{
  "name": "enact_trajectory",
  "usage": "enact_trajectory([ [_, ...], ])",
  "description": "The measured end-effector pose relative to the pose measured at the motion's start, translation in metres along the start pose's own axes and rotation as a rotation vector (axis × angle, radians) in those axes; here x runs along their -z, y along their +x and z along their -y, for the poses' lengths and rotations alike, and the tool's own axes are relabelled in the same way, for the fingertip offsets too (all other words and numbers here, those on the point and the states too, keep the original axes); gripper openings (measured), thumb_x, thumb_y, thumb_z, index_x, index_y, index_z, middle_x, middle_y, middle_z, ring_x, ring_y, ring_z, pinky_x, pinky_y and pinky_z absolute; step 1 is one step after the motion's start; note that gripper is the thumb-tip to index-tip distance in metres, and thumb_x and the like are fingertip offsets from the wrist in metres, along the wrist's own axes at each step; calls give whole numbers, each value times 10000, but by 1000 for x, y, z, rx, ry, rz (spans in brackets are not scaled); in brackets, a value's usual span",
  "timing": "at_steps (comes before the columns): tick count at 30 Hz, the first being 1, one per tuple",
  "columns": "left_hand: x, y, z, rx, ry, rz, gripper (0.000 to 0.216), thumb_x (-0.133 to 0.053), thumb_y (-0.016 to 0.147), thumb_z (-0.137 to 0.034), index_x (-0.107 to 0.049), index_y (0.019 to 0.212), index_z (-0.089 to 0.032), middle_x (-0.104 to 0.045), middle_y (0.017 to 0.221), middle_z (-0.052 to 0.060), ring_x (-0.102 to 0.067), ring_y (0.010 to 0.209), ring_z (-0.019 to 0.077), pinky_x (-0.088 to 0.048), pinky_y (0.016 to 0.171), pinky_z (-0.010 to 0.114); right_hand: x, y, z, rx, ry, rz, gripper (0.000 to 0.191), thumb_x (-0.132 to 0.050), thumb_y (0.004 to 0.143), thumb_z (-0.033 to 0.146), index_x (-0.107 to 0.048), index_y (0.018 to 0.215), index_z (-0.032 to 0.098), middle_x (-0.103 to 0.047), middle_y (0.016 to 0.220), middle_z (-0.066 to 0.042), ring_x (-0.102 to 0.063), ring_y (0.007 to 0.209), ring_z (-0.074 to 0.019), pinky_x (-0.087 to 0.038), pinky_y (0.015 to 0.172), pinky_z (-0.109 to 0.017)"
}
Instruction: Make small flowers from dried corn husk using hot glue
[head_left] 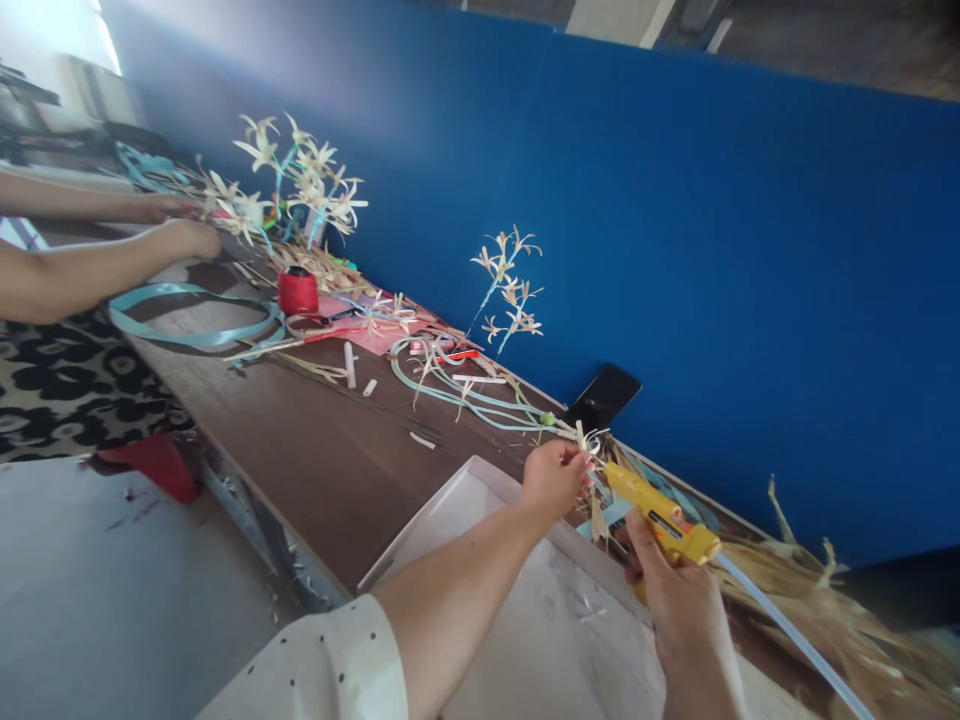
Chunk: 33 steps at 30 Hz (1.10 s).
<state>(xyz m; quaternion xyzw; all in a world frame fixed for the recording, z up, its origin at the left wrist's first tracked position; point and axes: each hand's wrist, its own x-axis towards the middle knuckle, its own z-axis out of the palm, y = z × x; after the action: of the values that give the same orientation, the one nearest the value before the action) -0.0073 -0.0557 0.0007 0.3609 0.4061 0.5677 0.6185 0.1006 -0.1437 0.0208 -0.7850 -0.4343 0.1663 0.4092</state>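
Note:
A yellow hot glue gun [660, 515] is in my right hand [675, 600], with a long pale glue stick [795, 630] trailing from its rear. Its nozzle points left, close to the fingers of my left hand [553, 478]. Those fingers are pinched on a small cream flower [589, 440] with thin curled petals, made of dried husk-like strips. Whether the nozzle touches the flower, I cannot tell. Under both arms lies a shallow white tray [480, 485]. Behind my left hand a black phone [604, 395] leans against the blue partition.
Blue ribbon loops [465, 395], a red thread spool [298, 290] and finished husk flowers [514, 290] line the brown table [337, 450] along the blue partition [675, 230]. At far left, another person's hands [191, 235] work near more flowers [307, 180]. Dried husks [847, 620] lie at right.

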Motion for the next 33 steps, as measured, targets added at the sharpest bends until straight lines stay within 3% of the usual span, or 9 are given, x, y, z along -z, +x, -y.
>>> enact_trajectory([
  [5, 0, 0, 0, 2, 9, 5, 118, -597, 765, -241, -592, 707, -138, -639, 679, 14, -553, 517, 72, -427, 422, 141, 2, -5, 8, -22, -128, -1, 589, -517, 641, 729, -638, 621, 153, -572, 460, -47, -519, 486, -192, -354, 501, -289],
  [10, -1, 0, 1, 7, 9, 6, 125, -591, 768, -248, -589, 707, -139, -636, 680, 14, -546, 510, 70, -419, 414, 140, 3, -9, 12, -8, -130, -30, 602, -540, 665, 689, -667, 822, 122, -567, 450, -20, -507, 471, -191, -343, 508, -293],
  [19, 0, -3, -1, 1, 6, 4, 107, -584, 765, -232, -601, 712, -142, -637, 693, 16, -558, 536, 75, -429, 432, 142, 2, -8, 10, 33, -160, -57, 613, -544, 652, 687, -661, 891, 135, -557, 444, -9, -525, 479, -204, -349, 513, -301],
  [25, 1, -5, -4, -9, 26, 0, 100, -572, 761, -212, -606, 699, -141, -639, 694, 17, -571, 543, 85, -439, 433, 155, 3, -13, 15, 25, -205, -38, 493, -532, 673, 684, -578, 592, 200, -559, 449, -27, -520, 472, -190, -338, 493, -289],
  [30, 2, -2, -1, -12, 42, -7, 97, -573, 758, -218, -603, 711, -139, -646, 704, 20, -561, 524, 74, -431, 421, 145, 4, -7, 11, 26, -140, -72, 470, -579, 640, 671, -579, 587, 204, -555, 434, -19, -509, 448, -184, -337, 473, -291],
  [33, 2, -2, -1, -15, 50, -4, 100, -567, 759, -215, -601, 710, -135, -646, 705, 20, -553, 508, 67, -422, 412, 135, 6, 0, 6, -60, -151, -5, 509, -581, 602, 706, -577, 532, 202, -557, 432, -39, -514, 446, -194, -354, 470, -304],
])
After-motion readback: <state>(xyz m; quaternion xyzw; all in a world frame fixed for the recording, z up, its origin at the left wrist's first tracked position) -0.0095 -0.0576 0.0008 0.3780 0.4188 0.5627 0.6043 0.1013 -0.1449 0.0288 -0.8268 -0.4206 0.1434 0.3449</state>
